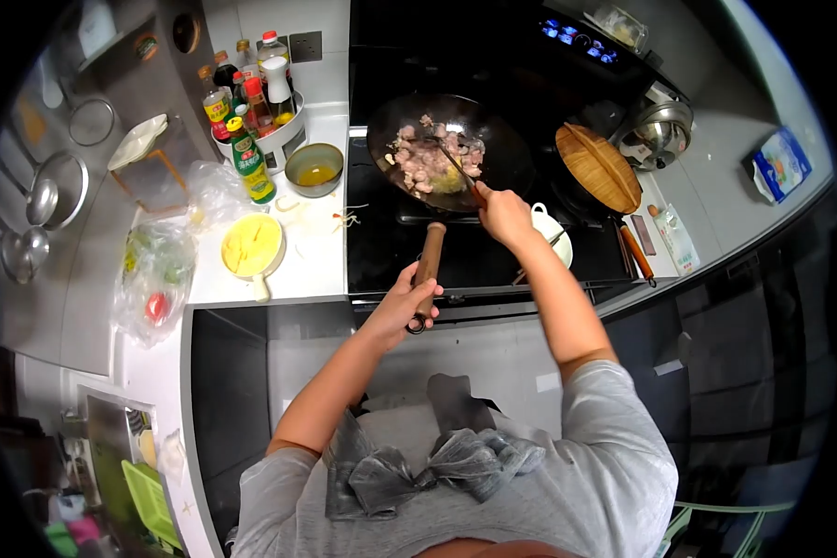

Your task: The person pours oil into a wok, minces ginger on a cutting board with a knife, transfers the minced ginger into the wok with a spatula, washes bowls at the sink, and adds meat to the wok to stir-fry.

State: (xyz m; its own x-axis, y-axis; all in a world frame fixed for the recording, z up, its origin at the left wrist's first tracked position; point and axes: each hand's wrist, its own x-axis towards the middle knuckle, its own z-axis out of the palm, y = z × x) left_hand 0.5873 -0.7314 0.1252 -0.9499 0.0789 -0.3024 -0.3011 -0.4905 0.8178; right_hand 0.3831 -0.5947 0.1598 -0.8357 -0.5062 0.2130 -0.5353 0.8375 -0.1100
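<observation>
A black wok [507, 153] sits on the dark stove, with pieces of pinkish, partly browned meat [428, 167] spread over its left part. Its wooden handle [431, 260] points toward me, and my left hand [407, 302] is wrapped round the lower end. My right hand [507, 219] grips the reddish-brown handle of a spatula [463, 174], whose dark end reaches into the meat. Just right of and below my right hand lies a white dish [553, 244], partly hidden by my forearm.
Left of the stove are a yellow-filled bowl [251, 246], a small bowl of oil-like liquid [314, 170], a green-labelled bottle [249, 163], a bottle rack [284, 139] and plastic bags [156, 270]. On the right, a wooden lid [597, 167] covers another pan near a metal pot [658, 133].
</observation>
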